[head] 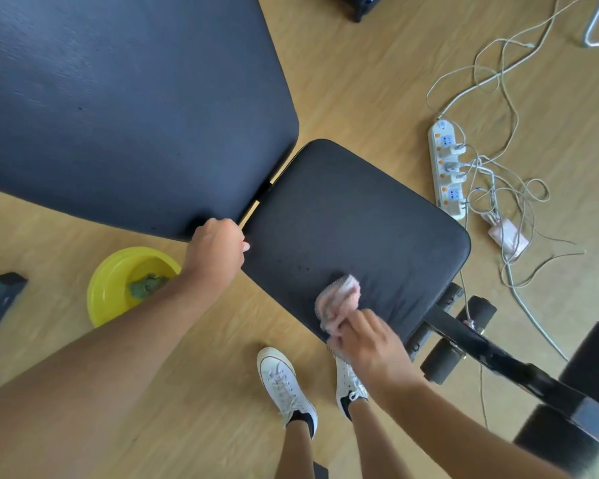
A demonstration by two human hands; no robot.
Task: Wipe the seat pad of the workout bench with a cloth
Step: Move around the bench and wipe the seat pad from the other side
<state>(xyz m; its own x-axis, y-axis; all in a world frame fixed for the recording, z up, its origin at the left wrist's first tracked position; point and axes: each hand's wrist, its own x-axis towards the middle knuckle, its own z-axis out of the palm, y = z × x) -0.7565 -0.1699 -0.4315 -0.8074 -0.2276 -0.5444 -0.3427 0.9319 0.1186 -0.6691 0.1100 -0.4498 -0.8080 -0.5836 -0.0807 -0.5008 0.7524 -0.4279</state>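
The black seat pad (353, 216) of the workout bench fills the middle of the view, with the larger black back pad (125, 105) to its upper left. My right hand (374, 344) is closed on a bunched pink cloth (338, 299), which presses on the seat pad near its front edge. My left hand (218, 252) rests on the seat pad's left corner, by the gap between the two pads, fingers curled over the edge.
A yellow basin (118, 278) holding a green cloth (147, 285) stands on the wood floor at the left. A white power strip (446, 167) with tangled cables lies to the right. Black foam rollers (443, 361) and bench frame sit at lower right. My white shoes (284, 382) stand below the seat.
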